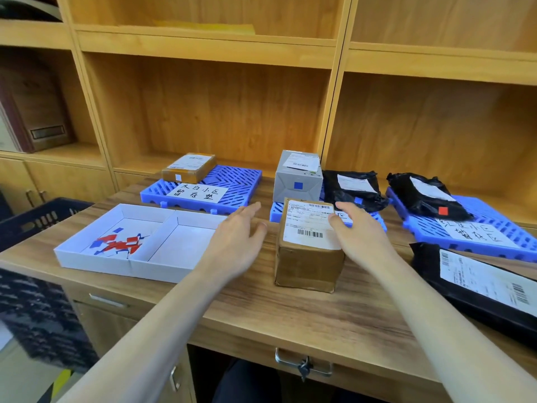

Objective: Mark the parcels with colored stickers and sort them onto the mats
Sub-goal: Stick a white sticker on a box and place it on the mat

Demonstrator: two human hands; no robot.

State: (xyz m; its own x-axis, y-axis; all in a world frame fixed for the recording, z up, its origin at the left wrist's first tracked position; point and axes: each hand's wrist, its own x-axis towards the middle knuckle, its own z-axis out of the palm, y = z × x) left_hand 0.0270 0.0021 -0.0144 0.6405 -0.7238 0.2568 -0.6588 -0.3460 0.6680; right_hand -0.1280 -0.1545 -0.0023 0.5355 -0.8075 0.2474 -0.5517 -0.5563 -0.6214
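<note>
A brown cardboard parcel point(308, 257) with a white shipping label stands on the wooden desk in front of me. My right hand point(359, 231) rests on its top right edge, thumb on the label, fingers relaxed. My left hand point(239, 237) hovers open just left of the parcel, not touching it. A white divided tray point(162, 271) on the left holds several red and blue stickers point(119, 242). Three blue mats lie behind: the left mat point(232, 181) carries a brown box point(189, 167), the middle mat point(274, 213) a grey box point(297, 177) with a blue sticker and a black bag point(351, 187), the right mat point(476, 228) a black bag point(427, 196) with a red sticker.
A flat black parcel point(476, 289) with a white label lies at the desk's right edge. A dark plastic crate point(37, 216) stands to the left of the desk. Wooden shelving rises behind the mats. A drawer handle point(303, 363) sits under the desk's front edge.
</note>
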